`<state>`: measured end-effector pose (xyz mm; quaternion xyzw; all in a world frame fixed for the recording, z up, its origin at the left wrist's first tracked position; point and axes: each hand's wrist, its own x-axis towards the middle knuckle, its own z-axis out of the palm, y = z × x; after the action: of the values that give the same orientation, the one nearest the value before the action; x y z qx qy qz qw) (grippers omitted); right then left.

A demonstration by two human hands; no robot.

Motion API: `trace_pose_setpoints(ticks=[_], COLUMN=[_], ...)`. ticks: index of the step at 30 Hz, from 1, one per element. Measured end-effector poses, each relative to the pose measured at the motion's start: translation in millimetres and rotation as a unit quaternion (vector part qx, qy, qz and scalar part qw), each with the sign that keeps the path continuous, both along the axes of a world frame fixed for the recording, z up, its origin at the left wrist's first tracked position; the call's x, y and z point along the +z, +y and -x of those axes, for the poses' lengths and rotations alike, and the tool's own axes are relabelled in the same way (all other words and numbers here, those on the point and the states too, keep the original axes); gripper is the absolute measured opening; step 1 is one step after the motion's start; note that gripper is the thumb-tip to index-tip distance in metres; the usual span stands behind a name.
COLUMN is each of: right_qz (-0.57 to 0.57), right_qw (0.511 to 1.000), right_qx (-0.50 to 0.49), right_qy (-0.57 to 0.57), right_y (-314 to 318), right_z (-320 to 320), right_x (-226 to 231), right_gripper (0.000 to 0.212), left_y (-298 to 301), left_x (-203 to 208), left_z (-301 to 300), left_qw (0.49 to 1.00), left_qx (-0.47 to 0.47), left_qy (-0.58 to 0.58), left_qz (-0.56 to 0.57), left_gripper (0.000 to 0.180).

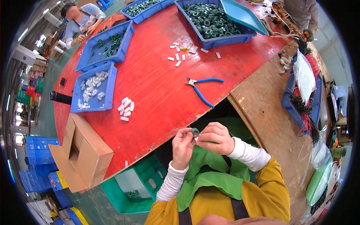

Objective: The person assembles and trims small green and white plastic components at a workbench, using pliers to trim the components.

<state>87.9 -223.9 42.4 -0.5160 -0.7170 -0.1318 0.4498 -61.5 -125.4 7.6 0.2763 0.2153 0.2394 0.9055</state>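
Between my two hands, just off the front edge of the red table, is a small dark green ring [194,131]. The thumb and fingers of my left hand [182,147] pinch it. My right hand [216,138] is closed right beside the ring, fingertips together near a small white bit; what exactly they grip is hidden. Beyond my hands lie pliers [192,81] with blue handles, spread apart on the table. A little pile of white oblong pieces [126,107] sits to the left, and more white pieces [177,63] are scattered farther off.
Blue trays of green rings [213,41] stand at the back and left; a nearer blue tray [107,98] holds white pieces. An open cardboard box [93,161] and a green crate [112,198] are at left. Right: a wooden board [262,101] and wire-filled bin [319,107]. Two people work across the table.
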Motion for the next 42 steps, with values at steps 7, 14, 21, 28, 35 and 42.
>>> trace_pose_setpoints(ticks=[7,14,21,28,35,42], right_qz=[0.062,0.054,0.074,0.196,0.283,0.201], right_qw=[0.991,0.988,0.951,0.860,0.778,0.943], right_qx=[-0.001,-0.021,-0.048,0.022,0.066,-0.054], right_qy=[0.115,0.145,0.297,0.471,0.557,0.258], right_y=[-2,-10,-10,1,13,9], right_z=[3,17,10,-9,-13,7], right_x=[-6,-3,9,18,0,-4], right_gripper=[0.026,0.022,0.017,0.012,0.012,0.013], left_y=[1,-6,-10,-7,-1,-2], left_x=[-10,-6,0,4,14,7], left_z=[-1,-6,-4,4,10,11], left_qw=[0.995,0.994,0.999,0.981,0.979,0.980], left_qx=[0.006,0.019,0.023,-0.004,-0.057,-0.059], left_qy=[-0.044,-0.084,-0.044,0.025,0.018,-0.032], left_qz=[0.094,0.066,-0.008,-0.190,-0.193,-0.185], left_gripper=[0.015,0.014,0.017,0.018,0.017,0.019])
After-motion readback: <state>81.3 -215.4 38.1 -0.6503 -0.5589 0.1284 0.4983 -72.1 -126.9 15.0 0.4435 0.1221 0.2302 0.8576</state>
